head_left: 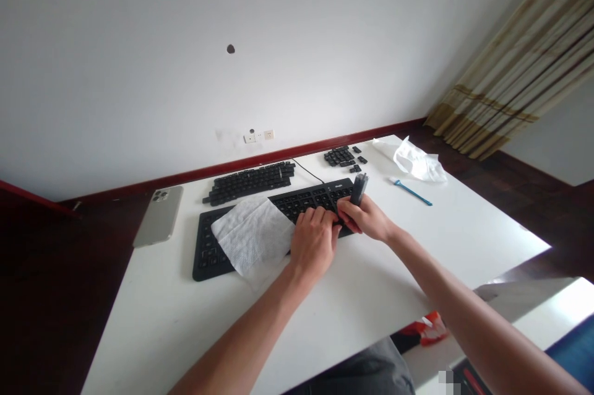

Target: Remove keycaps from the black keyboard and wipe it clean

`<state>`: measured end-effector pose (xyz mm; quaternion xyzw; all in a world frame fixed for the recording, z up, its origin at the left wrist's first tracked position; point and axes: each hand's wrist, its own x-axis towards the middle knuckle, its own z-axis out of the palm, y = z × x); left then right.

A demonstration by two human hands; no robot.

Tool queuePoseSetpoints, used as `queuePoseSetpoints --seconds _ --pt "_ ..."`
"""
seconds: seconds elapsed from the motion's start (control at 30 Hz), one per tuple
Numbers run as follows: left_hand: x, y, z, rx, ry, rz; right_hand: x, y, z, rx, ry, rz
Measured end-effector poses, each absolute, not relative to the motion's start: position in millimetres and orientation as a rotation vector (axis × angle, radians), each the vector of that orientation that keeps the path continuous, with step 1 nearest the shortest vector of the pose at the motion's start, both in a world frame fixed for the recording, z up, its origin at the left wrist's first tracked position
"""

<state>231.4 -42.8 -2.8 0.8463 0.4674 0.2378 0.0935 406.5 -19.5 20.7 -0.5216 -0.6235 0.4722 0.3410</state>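
Note:
A black keyboard (241, 221) lies across the white table (185, 321), with a white paper towel (253, 234) draped over its left-middle part. My left hand (314, 240) rests on the keyboard's right half, fingers curled down onto the keys beside the towel's edge. My right hand (366, 217) is closed around a small dark tool (359, 189) that stands up from my fist, just over the keyboard's right end. The two hands touch each other.
Rows of loose black keycaps (250, 181) lie behind the keyboard, and a smaller cluster of keycaps (342, 156) sits further right. A phone (158, 215) lies face down at the left edge. A blue brush (411, 190) and a crumpled plastic bag (415, 160) are at the right.

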Motion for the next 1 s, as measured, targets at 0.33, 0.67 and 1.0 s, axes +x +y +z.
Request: queuePoseSetpoints --seconds 0.33,0.67,1.0 --pt "234 -43 -6 2.516 1.396 0.790 399 -23 1 -1.249 -1.689 0.941" --pt "234 -43 -15 2.681 1.311 0.650 411 -8 11 -1.082 -1.722 1.358" --pt "234 -45 -14 2.692 1.302 0.612 394 -19 -4 -1.176 -1.429 1.114"
